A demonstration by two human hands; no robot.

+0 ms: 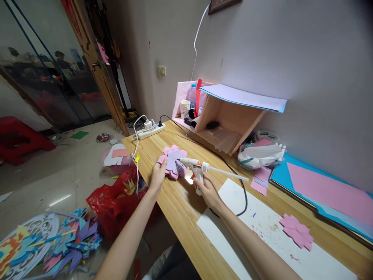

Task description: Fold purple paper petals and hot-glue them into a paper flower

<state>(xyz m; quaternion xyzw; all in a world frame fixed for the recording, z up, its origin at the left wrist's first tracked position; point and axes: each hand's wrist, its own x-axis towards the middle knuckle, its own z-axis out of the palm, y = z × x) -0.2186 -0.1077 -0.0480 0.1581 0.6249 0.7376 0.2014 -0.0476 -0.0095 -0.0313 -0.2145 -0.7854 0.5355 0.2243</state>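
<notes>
My left hand (157, 174) pinches the near edge of a layered flower cut-out (172, 161), pink around the rim and lilac in the middle. Wrapped around the handle of a white glue gun (196, 166) is my right hand (207, 189). The gun's nozzle points left, over the flower's lilac part; whether it touches the surface I cannot tell. A long translucent glue stick (229, 173) juts from the back of the gun. Farther right, a separate pink flower cut-out (296, 231) lies on a white sheet (244, 217).
A power strip (151, 130) with plugged-in cords sits at the table's far left corner. The gun's black cable (246, 198) loops near my right forearm. Behind stand an open wooden box (224, 120) and a plastic bag (261, 155). Below the table's left edge is a red bag (109, 206).
</notes>
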